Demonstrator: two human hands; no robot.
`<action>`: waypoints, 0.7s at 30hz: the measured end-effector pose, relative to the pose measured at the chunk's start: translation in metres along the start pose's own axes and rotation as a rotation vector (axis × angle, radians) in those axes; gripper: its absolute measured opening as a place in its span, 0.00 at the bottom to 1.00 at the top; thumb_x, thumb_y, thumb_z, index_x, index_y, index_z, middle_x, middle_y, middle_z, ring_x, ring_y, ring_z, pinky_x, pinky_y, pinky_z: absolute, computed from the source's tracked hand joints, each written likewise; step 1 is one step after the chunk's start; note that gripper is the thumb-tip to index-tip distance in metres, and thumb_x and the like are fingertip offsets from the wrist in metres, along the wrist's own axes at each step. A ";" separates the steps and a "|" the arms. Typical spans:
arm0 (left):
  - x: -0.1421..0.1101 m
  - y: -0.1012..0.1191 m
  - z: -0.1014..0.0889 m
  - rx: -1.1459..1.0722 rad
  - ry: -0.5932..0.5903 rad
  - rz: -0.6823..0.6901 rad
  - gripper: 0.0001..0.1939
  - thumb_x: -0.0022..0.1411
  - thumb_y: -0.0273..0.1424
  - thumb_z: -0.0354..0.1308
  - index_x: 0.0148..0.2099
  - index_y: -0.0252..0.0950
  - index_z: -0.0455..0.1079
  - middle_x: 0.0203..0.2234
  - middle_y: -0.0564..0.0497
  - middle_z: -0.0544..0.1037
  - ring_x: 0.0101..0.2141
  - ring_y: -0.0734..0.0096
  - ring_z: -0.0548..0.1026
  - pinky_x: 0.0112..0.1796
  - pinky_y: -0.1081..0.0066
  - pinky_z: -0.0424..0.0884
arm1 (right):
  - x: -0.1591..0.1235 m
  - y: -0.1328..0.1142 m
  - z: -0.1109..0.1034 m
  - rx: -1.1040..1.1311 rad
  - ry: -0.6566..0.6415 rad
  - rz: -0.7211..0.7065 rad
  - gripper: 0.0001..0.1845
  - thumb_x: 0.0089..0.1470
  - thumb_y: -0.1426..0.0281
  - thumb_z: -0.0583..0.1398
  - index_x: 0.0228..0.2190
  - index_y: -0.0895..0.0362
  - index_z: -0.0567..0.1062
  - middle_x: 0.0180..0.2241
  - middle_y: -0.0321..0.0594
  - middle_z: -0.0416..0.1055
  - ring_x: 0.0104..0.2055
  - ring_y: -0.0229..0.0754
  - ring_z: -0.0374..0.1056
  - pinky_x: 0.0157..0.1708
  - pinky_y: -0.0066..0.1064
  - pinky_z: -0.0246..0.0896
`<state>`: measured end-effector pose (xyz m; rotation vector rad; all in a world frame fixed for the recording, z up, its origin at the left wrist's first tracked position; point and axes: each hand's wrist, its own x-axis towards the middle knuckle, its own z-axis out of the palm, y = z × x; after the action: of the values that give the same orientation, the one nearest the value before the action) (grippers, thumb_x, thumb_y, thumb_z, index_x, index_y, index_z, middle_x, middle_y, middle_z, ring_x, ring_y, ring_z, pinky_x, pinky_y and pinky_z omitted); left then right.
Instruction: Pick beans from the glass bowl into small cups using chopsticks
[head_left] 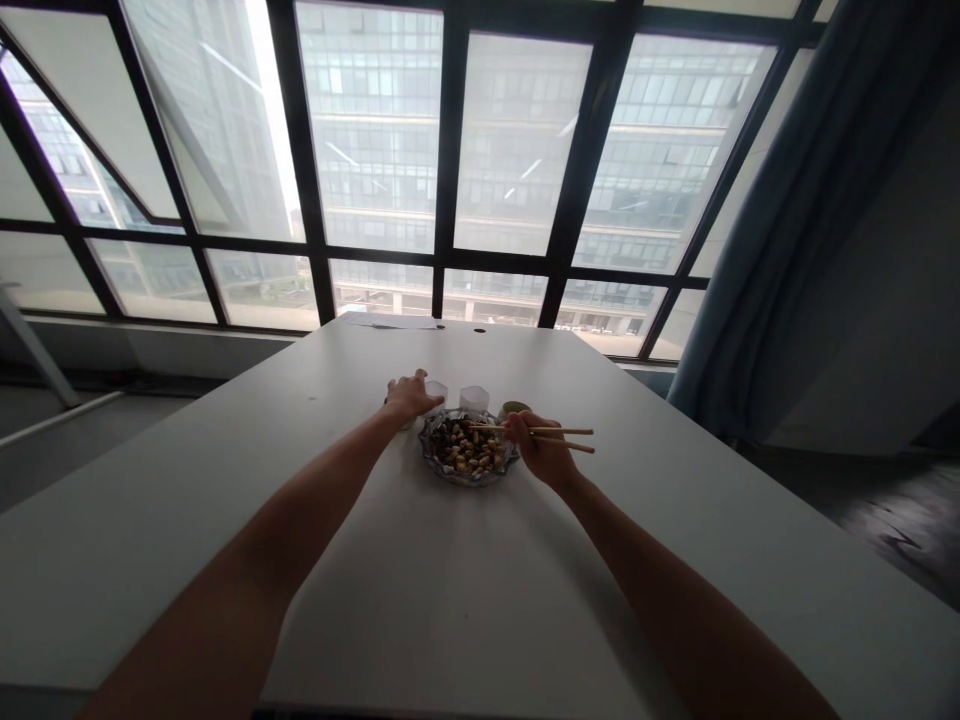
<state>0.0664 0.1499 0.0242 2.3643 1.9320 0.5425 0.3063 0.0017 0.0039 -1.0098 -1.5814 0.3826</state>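
A glass dish point(431, 455) full of mixed nuts and beans sits in the middle of the white table point(465, 580). My right hand point(541, 452) is closed around a pair of wooden chopsticks point(562, 437), whose tips lie over the dish. My left hand point(409, 395) rests on the table just left of the dish, fingers curled beside a small clear cup point(436, 391). A second clear cup point(474, 399) and a small greenish bowl point(514, 408) stand right behind the dish.
Beyond the table's far edge is a wall of large windows with dark frames. A blue curtain point(795, 230) hangs at the right. Some papers point(394, 322) lie at the table's far edge.
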 end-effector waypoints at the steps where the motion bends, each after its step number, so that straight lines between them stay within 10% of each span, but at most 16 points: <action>1: 0.000 -0.002 0.000 0.004 -0.007 0.007 0.39 0.56 0.52 0.59 0.63 0.33 0.60 0.51 0.32 0.77 0.55 0.43 0.73 0.56 0.50 0.60 | 0.001 0.001 0.000 0.007 0.019 0.020 0.27 0.59 0.45 0.57 0.25 0.55 0.75 0.21 0.39 0.75 0.24 0.41 0.71 0.26 0.32 0.69; 12: -0.042 -0.068 0.011 -0.227 0.211 0.108 0.42 0.57 0.57 0.57 0.63 0.33 0.61 0.59 0.33 0.70 0.59 0.43 0.69 0.56 0.52 0.66 | 0.023 0.021 -0.015 0.474 0.377 0.671 0.19 0.61 0.61 0.58 0.23 0.59 0.74 0.16 0.43 0.74 0.15 0.39 0.68 0.15 0.27 0.65; 21: -0.057 -0.081 0.040 -0.441 0.243 0.114 0.44 0.55 0.48 0.65 0.66 0.31 0.55 0.60 0.31 0.68 0.59 0.48 0.69 0.58 0.53 0.67 | 0.021 0.029 -0.017 0.473 0.290 0.637 0.20 0.63 0.61 0.57 0.24 0.59 0.74 0.17 0.44 0.75 0.16 0.40 0.70 0.16 0.28 0.68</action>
<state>-0.0073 0.1208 -0.0475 2.2063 1.5462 1.1748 0.3339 0.0298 0.0008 -1.1114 -0.8212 0.9502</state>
